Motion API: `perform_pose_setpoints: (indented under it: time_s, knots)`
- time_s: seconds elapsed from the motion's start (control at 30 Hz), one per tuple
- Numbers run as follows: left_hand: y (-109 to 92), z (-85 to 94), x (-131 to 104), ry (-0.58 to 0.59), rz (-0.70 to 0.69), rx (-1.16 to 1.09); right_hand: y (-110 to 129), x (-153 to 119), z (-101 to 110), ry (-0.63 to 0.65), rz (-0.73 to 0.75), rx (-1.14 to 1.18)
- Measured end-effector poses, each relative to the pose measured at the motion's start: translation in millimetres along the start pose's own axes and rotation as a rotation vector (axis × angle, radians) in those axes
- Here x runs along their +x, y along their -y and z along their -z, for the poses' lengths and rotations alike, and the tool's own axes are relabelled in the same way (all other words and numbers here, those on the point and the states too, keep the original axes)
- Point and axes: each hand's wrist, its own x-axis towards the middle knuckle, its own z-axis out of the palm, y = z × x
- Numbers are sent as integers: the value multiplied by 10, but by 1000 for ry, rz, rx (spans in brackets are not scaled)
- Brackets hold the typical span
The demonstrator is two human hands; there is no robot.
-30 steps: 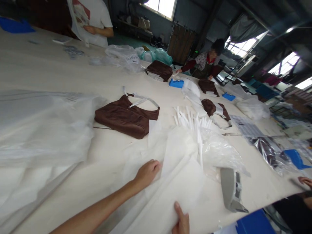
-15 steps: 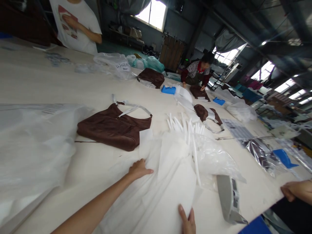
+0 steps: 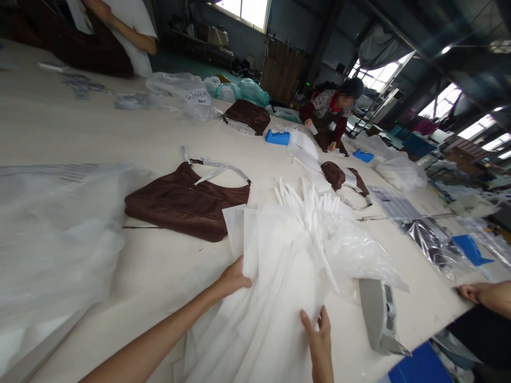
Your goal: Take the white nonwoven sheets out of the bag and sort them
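Note:
A loose stack of thin white sheets (image 3: 275,298) fans out in front of me on the table. My left hand (image 3: 233,277) is closed on the stack's left edge, thumb on top and the other fingers hidden under the sheets. At the right edge, my right hand (image 3: 319,332) is open, thumb and fingers apart, close against the sheets. Just beyond the left hand lies a brown handbag (image 3: 187,205) with its strap wrapped in white. White tube-like strips (image 3: 305,205) lie past the far end of the stack, beside a clear plastic bag (image 3: 355,247).
A grey tape dispenser (image 3: 375,314) stands right of my right hand. Large translucent plastic (image 3: 59,234) covers the left side. Further off are a smaller brown bag (image 3: 339,178) and blue holders (image 3: 277,137). Co-workers stand around the table; one's arm (image 3: 487,295) rests at the right edge.
The sheets have lifted and spread apart at their far left corner under my left hand. My right hand has moved slightly up and right. The person at back left now holds up a brown bag.

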Motion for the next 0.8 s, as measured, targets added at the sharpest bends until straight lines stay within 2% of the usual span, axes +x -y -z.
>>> perform_pose_setpoints:
  time_s: [0.07,0.17,0.3,0.4,0.53,0.63,0.73,0.8]
  knots:
    - [-18,-1,-31,17,-22,-67,24,15,-73,-27,35,-135]
    - [-41,-29,-104,50,-24,-156,31,-70,-296,-10,128,-266]
    - [-102,-118,-273,125,19,-252,57,-317,-637,51,157,-243]
    - [-193,-189,-414,174,11,-316,144,-500,-771,108,111,-193]
    - [-266,-275,-520,174,-12,-383,314,-675,-803,158,137,-244]
    - [-220,-342,-537,158,-25,-406,431,-747,-781,182,171,-354]
    - [-115,-361,-543,123,-20,-406,523,-732,-649,211,190,-410]
    - [-40,-328,-549,97,-13,-401,567,-673,-464,239,141,-376]
